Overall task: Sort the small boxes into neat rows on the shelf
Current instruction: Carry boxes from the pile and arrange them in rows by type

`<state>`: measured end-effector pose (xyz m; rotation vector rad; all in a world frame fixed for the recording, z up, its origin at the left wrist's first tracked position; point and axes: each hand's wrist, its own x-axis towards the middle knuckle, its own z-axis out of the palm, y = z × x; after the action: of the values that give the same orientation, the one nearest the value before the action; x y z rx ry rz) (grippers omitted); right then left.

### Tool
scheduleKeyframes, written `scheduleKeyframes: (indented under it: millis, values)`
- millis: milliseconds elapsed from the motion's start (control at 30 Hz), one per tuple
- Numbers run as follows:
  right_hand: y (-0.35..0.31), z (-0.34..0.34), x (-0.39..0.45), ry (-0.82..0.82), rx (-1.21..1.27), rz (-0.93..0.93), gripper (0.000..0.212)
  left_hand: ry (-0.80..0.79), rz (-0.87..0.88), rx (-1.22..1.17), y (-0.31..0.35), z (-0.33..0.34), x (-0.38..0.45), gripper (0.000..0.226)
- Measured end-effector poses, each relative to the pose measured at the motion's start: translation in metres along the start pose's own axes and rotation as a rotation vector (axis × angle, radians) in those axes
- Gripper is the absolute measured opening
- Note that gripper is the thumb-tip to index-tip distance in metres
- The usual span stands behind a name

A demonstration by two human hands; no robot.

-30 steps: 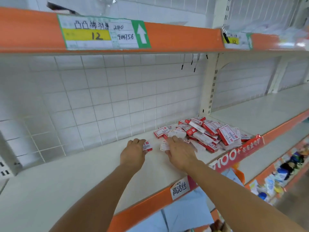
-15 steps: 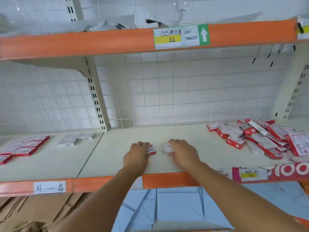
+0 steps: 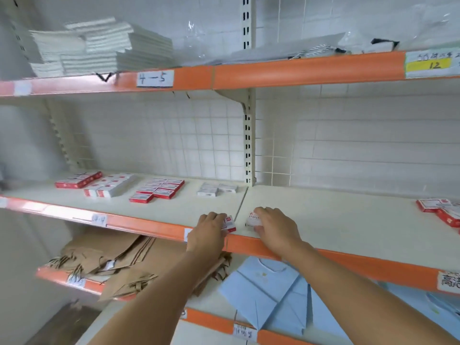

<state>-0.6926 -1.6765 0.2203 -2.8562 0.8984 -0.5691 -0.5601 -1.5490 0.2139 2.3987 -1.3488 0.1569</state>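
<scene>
My left hand [image 3: 207,230] grips a small red-and-white box [image 3: 230,223] near the front edge of the cream shelf [image 3: 336,220]. My right hand [image 3: 273,226] holds a small white staple box [image 3: 252,219] just to the right of the seam between two shelf boards. Both hands sit close together, the boxes almost touching. Further left on the shelf lie neat rows of red-and-white boxes [image 3: 159,189], a white-topped group [image 3: 109,185], another red group [image 3: 78,179] and two or three white boxes [image 3: 216,189]. The loose pile [image 3: 440,210] shows at the far right edge.
An upright slotted post [image 3: 247,145] stands at the back by the seam. The orange shelf lip [image 3: 361,263] runs below my hands. Brown paper bags [image 3: 112,257] and pale blue envelopes [image 3: 268,290] lie on the lower shelf. White stacked notebooks [image 3: 99,46] fill the upper shelf.
Both hands, each with its box, have travelled left along the shelf away from the loose pile. The view swung left, bringing the sorted rows into sight.
</scene>
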Motion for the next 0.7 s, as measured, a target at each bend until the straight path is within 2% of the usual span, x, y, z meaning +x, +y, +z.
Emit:
scheduleKeyframes:
  millis: [333,700]
  values:
    - [-0.119,0.048,0.038,-0.031,0.052,-0.102,0.036,0.053,-0.109,0.035,-0.128,-0.039,-0.029,0.042]
    - [-0.178,0.078,0.117,-0.048,0.044,-0.185,0.041,0.104,-0.245,0.052,-0.211,-0.056,0.008,0.040]
